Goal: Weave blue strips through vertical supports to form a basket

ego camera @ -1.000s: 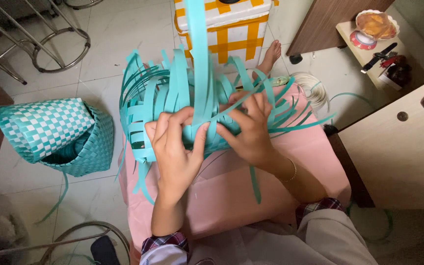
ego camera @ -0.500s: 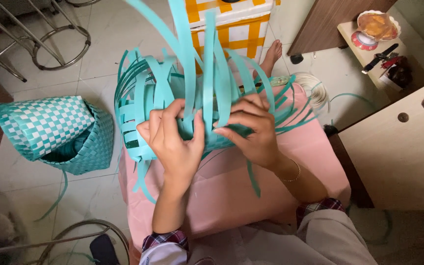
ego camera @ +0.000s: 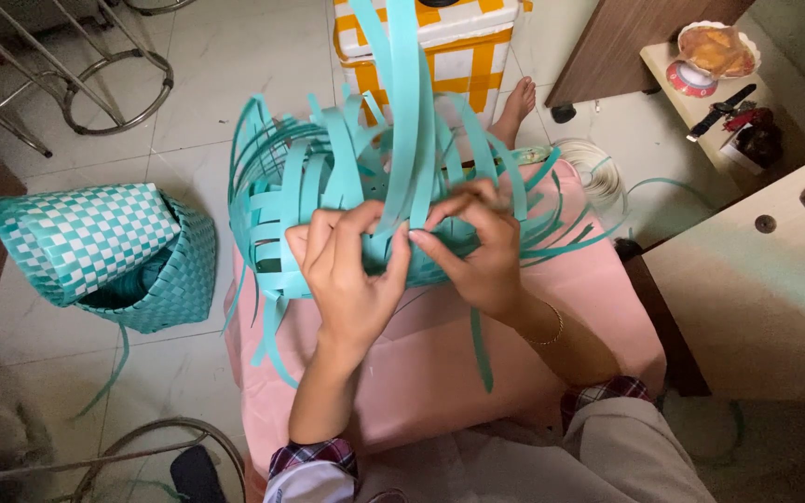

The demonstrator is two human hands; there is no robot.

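Note:
A half-woven basket of teal plastic strips (ego camera: 328, 200) lies on a pink cloth-covered surface (ego camera: 440, 373), its loose strips fanning up and outward. My left hand (ego camera: 351, 270) presses on the woven side, thumb and fingers pinching the base of an upright strip. My right hand (ego camera: 477, 247) meets it from the right, fingertips pinching the same group of strips at the basket's near edge. A thin bracelet circles my right wrist. One long strip (ego camera: 407, 112) stands up between the hands.
A finished teal-and-white checked basket (ego camera: 109, 256) lies on the tiled floor at left. An orange-and-white checked box (ego camera: 426, 42) stands behind, a bare foot (ego camera: 514, 102) beside it. Wooden furniture (ego camera: 757, 279) is at right, metal stool legs (ego camera: 67, 74) at upper left.
The basket has turned and shifted slightly right, and the upright strips have swung more vertical. Both hands have moved closer together, fingertips now meeting on the strips.

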